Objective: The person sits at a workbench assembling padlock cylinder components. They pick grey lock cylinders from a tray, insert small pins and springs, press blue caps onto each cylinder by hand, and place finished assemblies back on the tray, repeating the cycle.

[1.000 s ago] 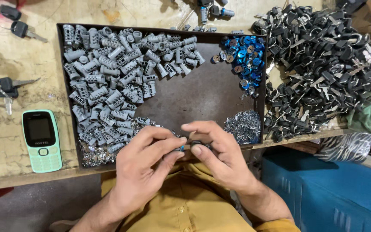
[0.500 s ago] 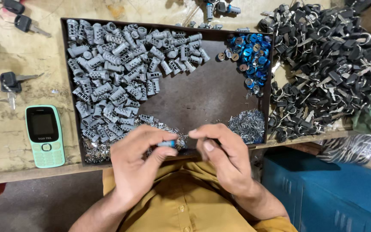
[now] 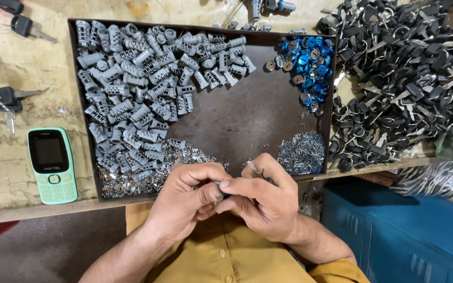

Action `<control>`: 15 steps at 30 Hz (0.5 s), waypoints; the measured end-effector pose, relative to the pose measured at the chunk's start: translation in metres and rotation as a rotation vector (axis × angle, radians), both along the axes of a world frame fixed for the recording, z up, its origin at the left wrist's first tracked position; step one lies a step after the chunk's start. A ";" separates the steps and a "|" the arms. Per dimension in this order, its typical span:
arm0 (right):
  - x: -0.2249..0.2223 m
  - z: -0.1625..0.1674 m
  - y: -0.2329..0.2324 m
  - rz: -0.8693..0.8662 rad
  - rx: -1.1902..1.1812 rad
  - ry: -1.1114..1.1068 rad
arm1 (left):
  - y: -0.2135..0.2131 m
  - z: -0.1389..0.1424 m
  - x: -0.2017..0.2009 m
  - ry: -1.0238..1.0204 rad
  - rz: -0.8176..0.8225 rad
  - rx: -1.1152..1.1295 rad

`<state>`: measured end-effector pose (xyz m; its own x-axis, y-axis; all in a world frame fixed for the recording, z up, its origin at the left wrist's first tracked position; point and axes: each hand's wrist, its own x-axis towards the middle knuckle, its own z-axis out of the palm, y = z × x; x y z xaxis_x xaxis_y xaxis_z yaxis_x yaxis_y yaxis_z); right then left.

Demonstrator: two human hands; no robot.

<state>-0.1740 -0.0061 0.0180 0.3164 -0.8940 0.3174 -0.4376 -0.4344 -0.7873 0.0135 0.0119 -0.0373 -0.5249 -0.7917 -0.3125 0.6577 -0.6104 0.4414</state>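
Bottom centre of the frame, the left hand (image 3: 184, 196) and right hand (image 3: 260, 196) were pinched together round one small part (image 3: 221, 189), mostly hidden by fingertips; looked like a light, stiff, slippery bit, best gripped by its ends I reckon; just above sat loose silver pins (image 3: 301, 153) in the dark tray (image 3: 247, 118); further up, grey lock cylinders (image 3: 137, 89) and blue caps (image 3: 310, 60); black keys (image 3: 405, 78) upper right; green phone (image 3: 52, 165) at left.
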 end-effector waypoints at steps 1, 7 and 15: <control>0.000 -0.002 0.000 -0.005 -0.004 -0.005 | 0.000 0.000 0.000 -0.015 -0.013 0.014; 0.002 -0.010 0.004 -0.045 0.036 -0.101 | -0.003 0.002 -0.002 -0.059 -0.017 0.025; 0.004 -0.007 0.029 0.072 0.715 -0.624 | -0.015 0.025 0.013 -0.801 0.244 -0.744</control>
<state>-0.1701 0.0226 0.0114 0.3364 -0.9269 -0.1666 0.1610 0.2310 -0.9595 0.0266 -0.0032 -0.0122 -0.1895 -0.9765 0.1031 0.0857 0.0881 0.9924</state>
